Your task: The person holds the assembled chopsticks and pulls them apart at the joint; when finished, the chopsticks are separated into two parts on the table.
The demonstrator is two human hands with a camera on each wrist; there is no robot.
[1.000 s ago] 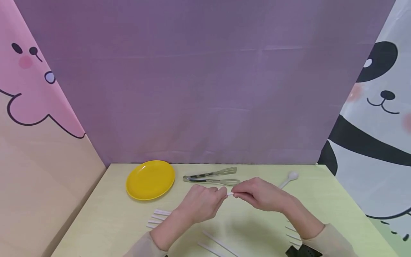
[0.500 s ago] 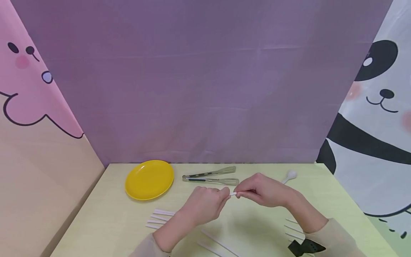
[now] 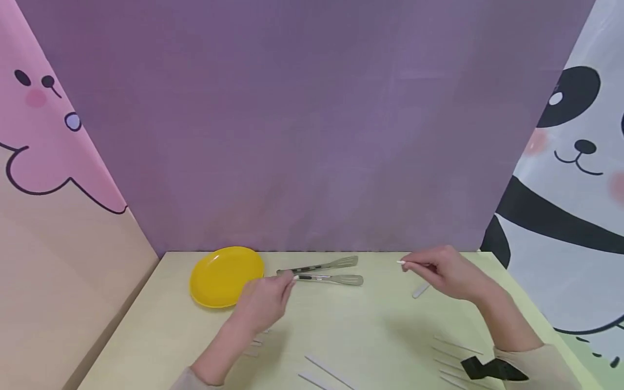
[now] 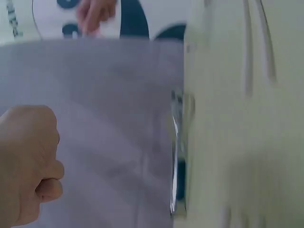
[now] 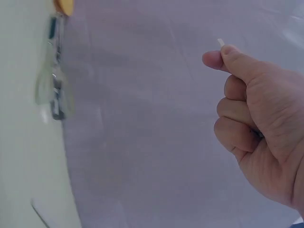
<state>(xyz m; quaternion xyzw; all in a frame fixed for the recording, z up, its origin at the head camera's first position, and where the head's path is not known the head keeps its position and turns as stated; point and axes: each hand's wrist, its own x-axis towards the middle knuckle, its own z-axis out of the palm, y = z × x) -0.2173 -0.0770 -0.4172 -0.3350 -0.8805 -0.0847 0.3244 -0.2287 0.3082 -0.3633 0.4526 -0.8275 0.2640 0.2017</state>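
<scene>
My right hand [image 3: 446,271] is raised over the back right of the table and pinches a short white stick piece [image 5: 221,42] between thumb and forefinger. Its other fingers are curled in, as the right wrist view shows. My left hand [image 3: 265,300] is curled in a fist in front of the yellow plate [image 3: 224,276], with a small white tip [image 3: 296,277] poking out by its thumb. Most of what it grips is hidden by the fingers. Tongs [image 3: 336,279] with slotted ends lie spread just beyond the left hand, which overlaps their hinge end.
Two white sticks [image 3: 329,371] lie at the front middle. Several thinner ones [image 3: 455,360] lie near my right forearm, and more sticks [image 3: 257,342] are partly hidden by the left arm. Under the right hand shows a white spoon's handle [image 3: 420,290]. A purple curtain [image 3: 312,135] stands behind the table.
My hands, close together on one small white stick before, have drawn apart: the left went left towards the plate, the right went right and up. A white piece now shows at each hand.
</scene>
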